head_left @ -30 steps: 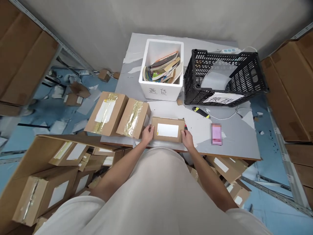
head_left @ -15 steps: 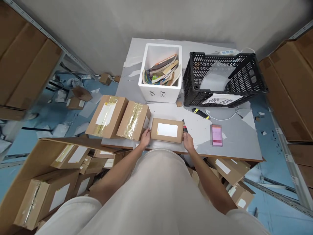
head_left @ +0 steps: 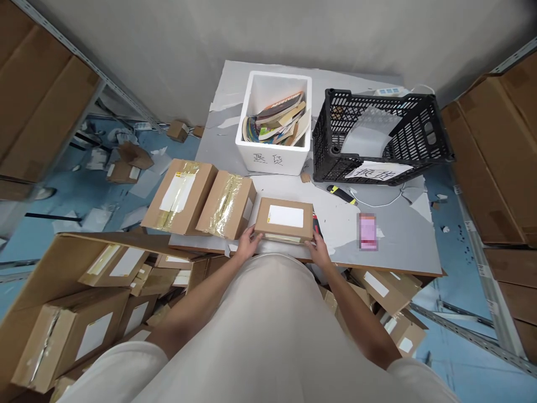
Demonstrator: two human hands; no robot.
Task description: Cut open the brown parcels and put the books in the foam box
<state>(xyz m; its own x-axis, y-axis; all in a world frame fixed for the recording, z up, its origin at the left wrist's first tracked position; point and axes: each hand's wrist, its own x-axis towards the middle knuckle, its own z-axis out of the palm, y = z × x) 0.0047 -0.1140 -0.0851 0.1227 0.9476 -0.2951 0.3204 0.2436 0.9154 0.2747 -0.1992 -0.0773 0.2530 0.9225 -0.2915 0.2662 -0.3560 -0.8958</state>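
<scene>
A small cardboard box (head_left: 272, 224) with a white label on top is in front of me at the table's near edge. My left hand (head_left: 249, 244) holds its near left corner. My right hand (head_left: 318, 249) grips the near right corner, fingers closed around the edge. The box's near side shows a strip of shiny tape. Just right of it, a red and black object (head_left: 316, 223) is partly hidden by the box and my hand. Two taped cardboard boxes stand to the left: a nearer one (head_left: 241, 218) and a larger labelled one (head_left: 203, 196).
A white foam box (head_left: 274, 159) of books and a black plastic crate (head_left: 321, 148) stand at the back of the table (head_left: 403, 246). A yellow and black cutter (head_left: 342, 194) and a blurred pink item (head_left: 368, 230) lie right. Below left is a large open carton (head_left: 37, 268) of parcels.
The small box has tipped so its near side now shows. Both my hands have shifted to its near lower corners. The view has moved slightly.
</scene>
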